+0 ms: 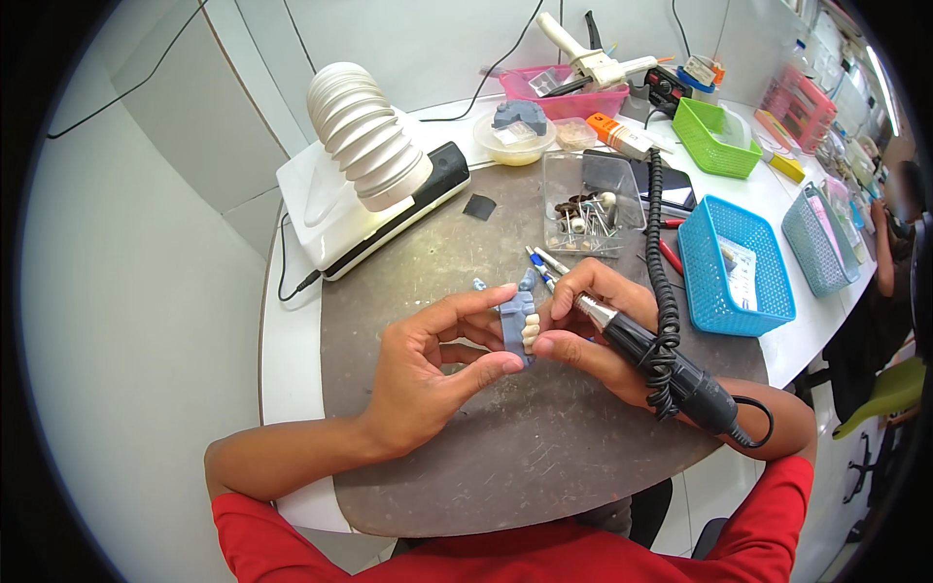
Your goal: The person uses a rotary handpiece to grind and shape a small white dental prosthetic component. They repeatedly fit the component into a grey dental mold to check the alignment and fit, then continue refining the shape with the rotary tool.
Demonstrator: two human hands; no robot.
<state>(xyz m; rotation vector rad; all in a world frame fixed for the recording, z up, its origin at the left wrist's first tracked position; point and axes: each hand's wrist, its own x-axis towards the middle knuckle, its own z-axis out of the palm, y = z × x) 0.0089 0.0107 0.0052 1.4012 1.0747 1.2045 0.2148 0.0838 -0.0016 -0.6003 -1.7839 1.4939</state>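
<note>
Grey-blue dental model (515, 321) sits pinched between your left hand's (428, 374) thumb and forefinger over the brown mat (505, 437), your right hand (593, 335) closed round a coiled-cord handpiece (646, 355), with a clear bur box (588, 204) and what looks like a labelled packet in the blue basket (734, 267) beyond.

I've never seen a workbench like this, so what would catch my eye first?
Probably the grey dental model with a row of pale teeth, pinched between the left hand and right hand at the centre of the brown mat. The right hand also grips a black rotary handpiece. Behind stands a white ribbed suction hose.
</note>
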